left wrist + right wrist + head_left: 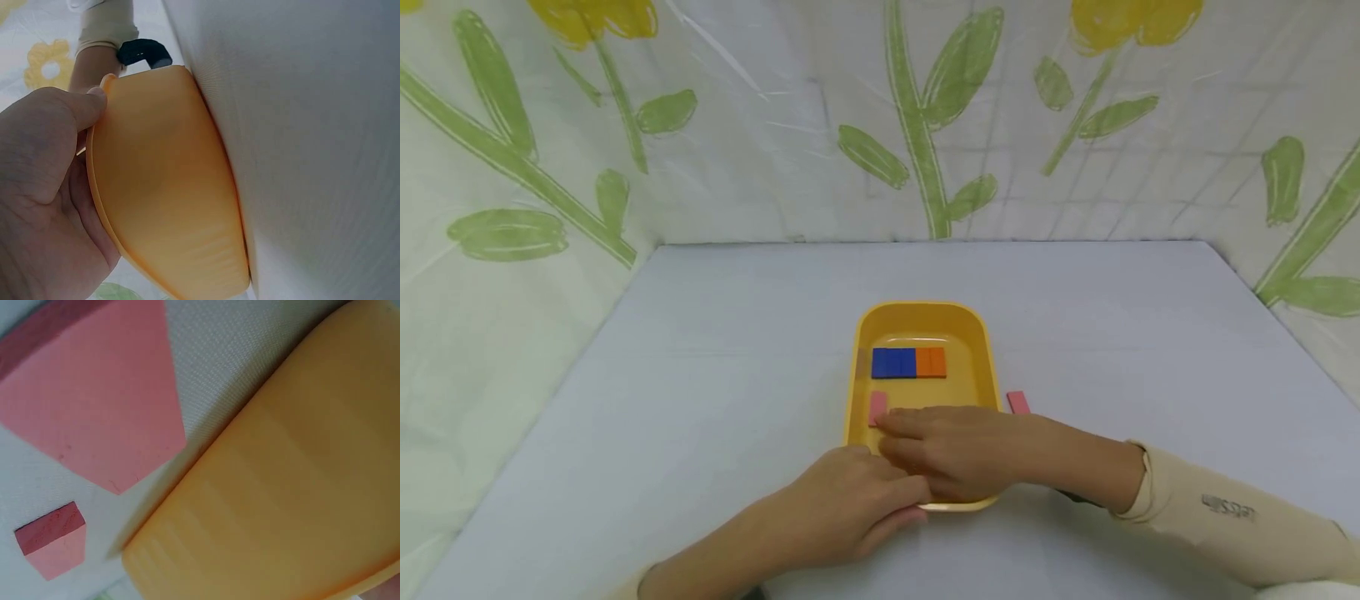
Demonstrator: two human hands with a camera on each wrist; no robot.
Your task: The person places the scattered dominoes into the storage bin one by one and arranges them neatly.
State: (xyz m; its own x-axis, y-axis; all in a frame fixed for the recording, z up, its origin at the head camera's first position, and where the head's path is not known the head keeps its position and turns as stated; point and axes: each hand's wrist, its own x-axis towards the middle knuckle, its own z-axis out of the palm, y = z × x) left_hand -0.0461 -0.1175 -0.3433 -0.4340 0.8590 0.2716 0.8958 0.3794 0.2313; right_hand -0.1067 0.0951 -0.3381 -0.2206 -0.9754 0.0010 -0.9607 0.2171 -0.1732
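A yellow plastic tray (pixel 922 311) stands on the table. My left hand (pixel 850 504) grips its near-left rim, with the thumb (pixel 90 107) on the outer wall in the left wrist view. My right hand (pixel 958 450) reaches over the right wall into the tray, palm down with fingers extended. Its fingertips touch the lower end of a pink tile (pixel 877 407) lying on the tray floor. Behind that tile, blue tiles (pixel 893 363) and orange tiles (pixel 931 363) lie side by side in one row. The right hand hides the tray's near part.
On the table right of the tray lies a pink tile (pixel 1018 402), partly behind the right forearm. The right wrist view shows a large near pink block (pixel 106 400) and a smaller pink block (pixel 56 544) beside the tray wall. A flower-printed curtain (pixel 760 150) hangs behind the table.
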